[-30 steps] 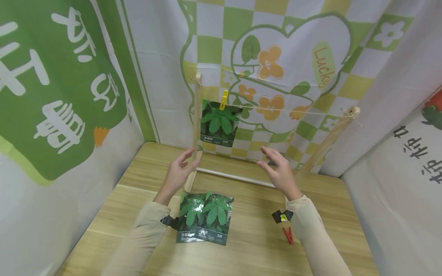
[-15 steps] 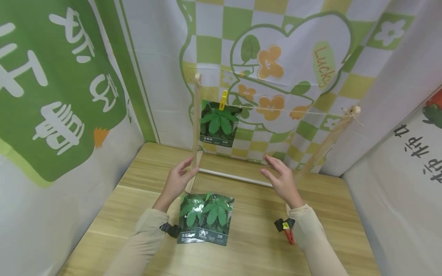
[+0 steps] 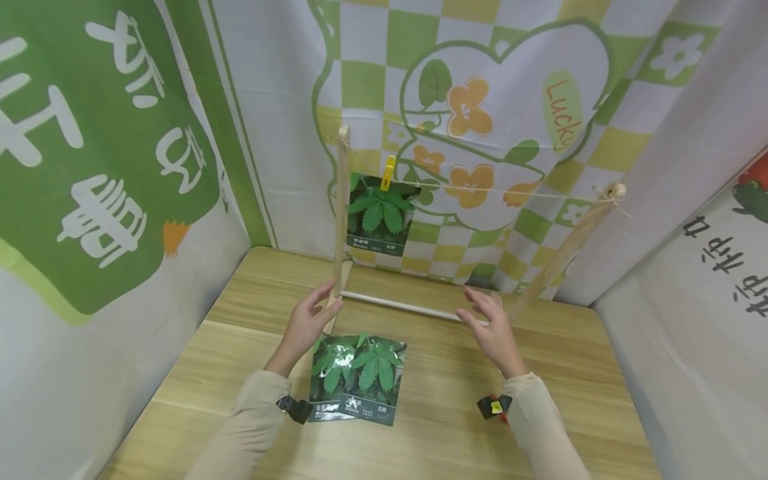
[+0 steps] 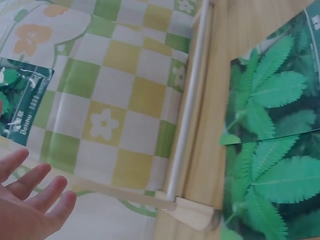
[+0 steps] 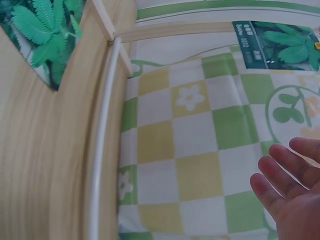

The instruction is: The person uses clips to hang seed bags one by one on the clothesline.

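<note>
Both my hands have dropped toward the seed packets (image 3: pixel 358 379), which lie flat on the wooden table (image 3: pixel 576 373), long axis pointing away from me. Left hand (image 3: pixel 307 319) hovers just above them, nearer than right hand (image 3: pixel 492 327); both relaxed, fingers apart, holding nothing. Wooden rack (image 3: pixel 341 220) stands just behind the packets.

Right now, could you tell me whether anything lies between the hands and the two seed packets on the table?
Nothing visible does. The left hand and right hand hover open above the table, just behind the seed packets. Only bare wood separates them; the rack's white bar lies farther back.
</note>
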{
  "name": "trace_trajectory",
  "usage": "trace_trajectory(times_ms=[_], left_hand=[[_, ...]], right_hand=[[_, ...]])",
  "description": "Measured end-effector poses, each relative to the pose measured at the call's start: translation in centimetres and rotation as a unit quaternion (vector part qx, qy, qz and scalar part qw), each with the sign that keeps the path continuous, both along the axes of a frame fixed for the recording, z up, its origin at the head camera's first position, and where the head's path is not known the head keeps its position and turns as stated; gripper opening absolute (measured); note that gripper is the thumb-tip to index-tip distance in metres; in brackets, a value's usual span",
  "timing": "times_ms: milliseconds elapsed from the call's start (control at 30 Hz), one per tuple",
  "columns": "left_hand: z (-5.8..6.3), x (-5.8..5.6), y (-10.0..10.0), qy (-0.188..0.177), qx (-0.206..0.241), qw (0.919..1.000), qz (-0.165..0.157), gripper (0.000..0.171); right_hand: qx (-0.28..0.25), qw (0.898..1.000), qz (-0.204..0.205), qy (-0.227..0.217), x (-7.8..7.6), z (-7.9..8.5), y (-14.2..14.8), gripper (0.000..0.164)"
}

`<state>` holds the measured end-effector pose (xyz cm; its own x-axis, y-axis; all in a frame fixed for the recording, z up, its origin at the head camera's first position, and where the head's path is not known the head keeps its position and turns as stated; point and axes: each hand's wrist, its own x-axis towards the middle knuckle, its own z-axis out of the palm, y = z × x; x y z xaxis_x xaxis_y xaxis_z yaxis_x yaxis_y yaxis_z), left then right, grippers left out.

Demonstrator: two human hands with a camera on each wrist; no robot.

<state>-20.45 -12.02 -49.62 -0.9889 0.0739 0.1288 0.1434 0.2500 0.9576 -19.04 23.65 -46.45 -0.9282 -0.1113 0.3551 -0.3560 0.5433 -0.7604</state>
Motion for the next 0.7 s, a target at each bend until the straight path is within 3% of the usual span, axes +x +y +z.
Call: trace_trajectory(times_ms=[367, 600, 700], left_hand=[[-3.4, 0.4, 0.0, -0.021, -0.027, 0.9991, 0.023, 0.055], [-4.4, 0.7, -0.3, -0.040, -0.030, 0.9980, 0.039, 0.059], [-5.0, 0.9, -0.6, -0.063, -0.039, 0.9963, 0.044, 0.062]], right_hand=[[-0.035, 0.998, -0.028, -0.042, 1.0, -2.2, 1.3, 0.047], [-0.028, 0.998, -0.045, -0.041, 2.8, -0.5, 1.0, 0.043], [-0.035, 0.997, -0.052, -0.039, 2.9, -0.9, 1.3, 0.042]])
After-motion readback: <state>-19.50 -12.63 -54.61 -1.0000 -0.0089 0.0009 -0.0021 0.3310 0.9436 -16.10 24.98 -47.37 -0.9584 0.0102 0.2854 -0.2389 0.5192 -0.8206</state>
